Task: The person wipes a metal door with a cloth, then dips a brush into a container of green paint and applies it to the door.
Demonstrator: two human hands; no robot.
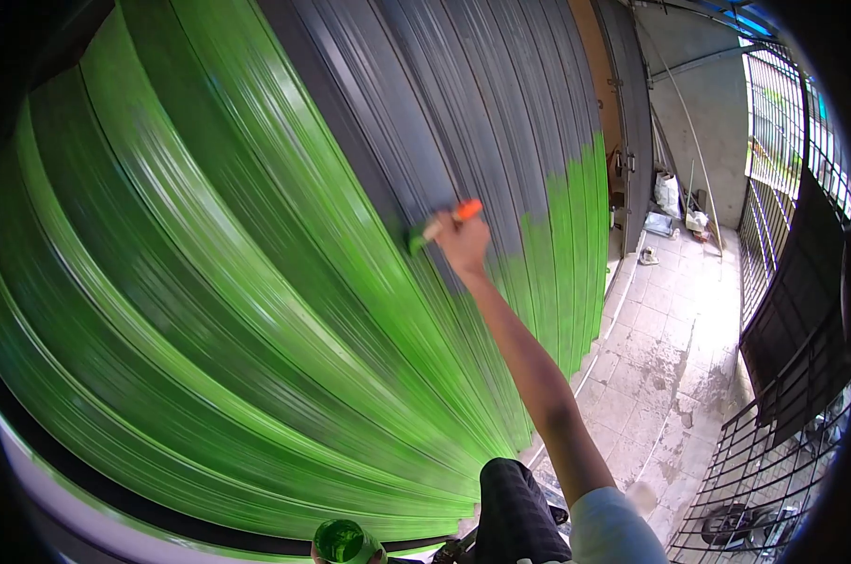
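The left hand cannot be made out: at the bottom edge only the green can (343, 542) shows, cut off by the frame, and whatever holds it is hidden, so its grip cannot be told. The person's body is mostly out of view too; only a dark checked trouser leg (516, 512) and a pale sleeve (618, 531) show at the near edge. The fisheye view bends the shutter (256, 282) into a fan, and its near left part is blurred, so single slats are hard to follow there.

The right arm stretches up and away from the sleeve, nearly straight, to the middle of the scene. The right hand (465, 242) is clenched around a brush (441, 224): the orange handle end sticks out to the right above the knuckles, and the green-tipped bristles point left and touch the shutter at the edge where green paint meets bare grey metal.

Green covers the shutter's left and lower parts and a lower band on the far right; the upper middle is grey. To the right lies a tiled floor (670, 329), wet in patches, with bags (670, 193) at the far end and a black grille (782, 301) along the right side.
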